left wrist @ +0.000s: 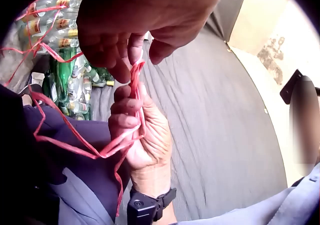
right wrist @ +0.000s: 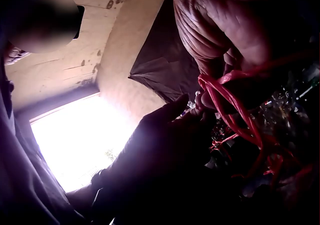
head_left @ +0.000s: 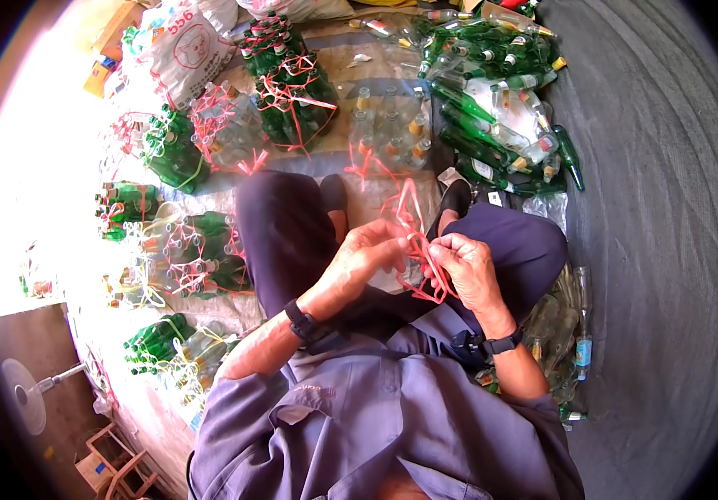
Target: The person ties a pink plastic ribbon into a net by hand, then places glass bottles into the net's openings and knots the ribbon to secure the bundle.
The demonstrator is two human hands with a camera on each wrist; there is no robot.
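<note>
Pink-red twine hangs in loops between the two hands, above the lap. The right hand grips a gathered bundle of it; in the left wrist view the fingers of that right hand curl round the strands. The left hand is beside the bundle's upper end, its thumb apart from its fingers, one fingertip at the top of the twine. Seen from the right wrist, the twine loops down from the right hand, with the left hand dark beside it.
Clear bottles stand ahead of the feet, with loose pink twine beside them. Green bottles lie piled at the upper right. Tied bottle bundles stand on the left. A grey sheet covers the right side; a fan is lower left.
</note>
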